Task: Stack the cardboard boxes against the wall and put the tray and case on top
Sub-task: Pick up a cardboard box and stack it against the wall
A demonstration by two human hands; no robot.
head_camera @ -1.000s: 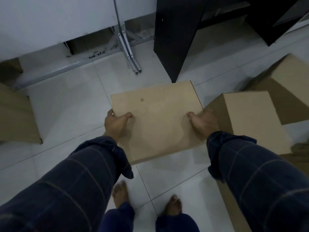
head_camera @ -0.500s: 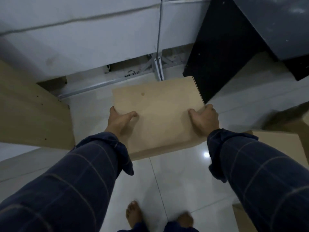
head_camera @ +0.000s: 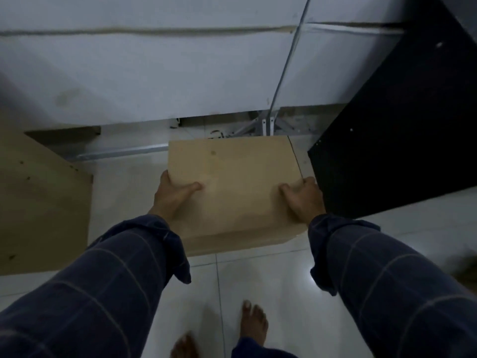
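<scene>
Cardboard box [head_camera: 237,187] up in the air over the white floor [head_camera: 271,285], close to the white wall [head_camera: 154,73]. Left hand [head_camera: 173,197] gripping its left side, right hand [head_camera: 304,200] gripping its right side (thumbs on top). Black cabinet [head_camera: 402,130] just to the right. Bare feet below.

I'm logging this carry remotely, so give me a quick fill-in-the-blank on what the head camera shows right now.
1. The cardboard box is gripped by ____ hands, the left hand and the right hand.
2. The panel to the right of the box is ____ in colour.
3. Each hand's ____ lies on the box's top face.
4. The person's feet are ____.

Missing words: both; black; thumb; bare
</scene>
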